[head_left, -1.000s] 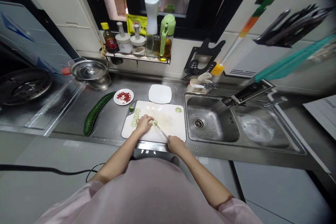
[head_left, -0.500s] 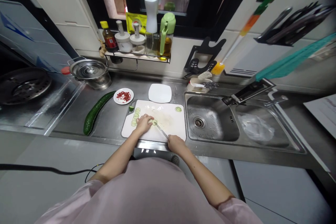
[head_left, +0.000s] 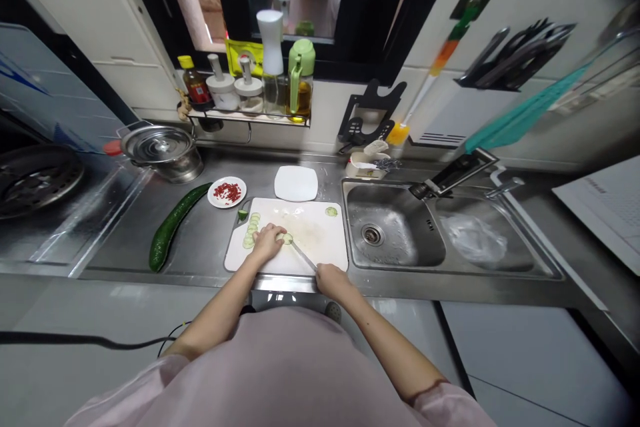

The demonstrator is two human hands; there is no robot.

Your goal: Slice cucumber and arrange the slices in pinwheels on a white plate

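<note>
On the white cutting board [head_left: 310, 259], my left hand [head_left: 268, 244] has its fingers bent and pressed together at a pale cucumber slice [head_left: 286, 238]. My right hand [head_left: 332, 280] is closed around the handle of a knife [head_left: 304, 256] at the board's front edge. The blade slants up and left, its tip at that slice. Beside my left hand, a row of cucumber slices [head_left: 251, 233] runs along the left of the board. A green cucumber end [head_left: 243, 214] lies at the upper-left corner, and another cucumber piece [head_left: 331, 211] is at the upper right.
A whole cucumber [head_left: 173, 230] lies left of the board. Behind it are a small plate of red chopped bits [head_left: 227, 193] and a white square plate [head_left: 296, 183]. A lidded metal pot [head_left: 175, 163] stands left; a sink [head_left: 400, 257] is right. Bottles [head_left: 300, 90] line a wall shelf.
The view has shifted slightly, so the counter appears a little lower and farther left. Both hands keep nearly the same places on the board, and the knife tip stays at the slice.
</note>
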